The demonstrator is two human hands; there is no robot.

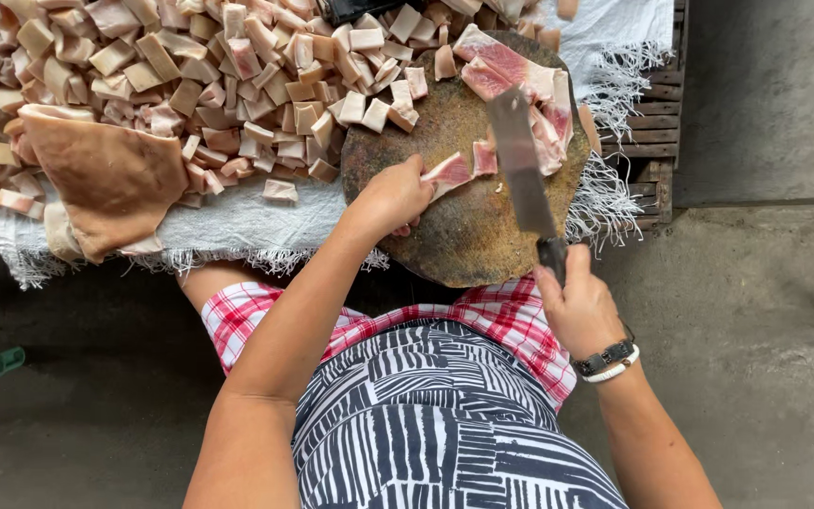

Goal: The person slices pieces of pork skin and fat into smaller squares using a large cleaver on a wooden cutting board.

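My right hand [578, 303] grips the dark handle of a cleaver [520, 160], whose wide blade hangs blurred over the round wooden chopping block [463, 236]. My left hand [393, 198] rests on the block and holds a pink and white slice of raw pork [448, 173] by its near end. A second small slice [484, 156] lies right beside the blade. A larger slab of pork [511, 71] sits on the far side of the block, partly behind the blade.
A big heap of cut pork cubes [190, 66] covers a white fringed cloth [228, 221] to the left. A large sheet of pork skin [105, 174] lies at its near edge. A wooden pallet [652, 123] sits underneath, on grey concrete floor [765, 283].
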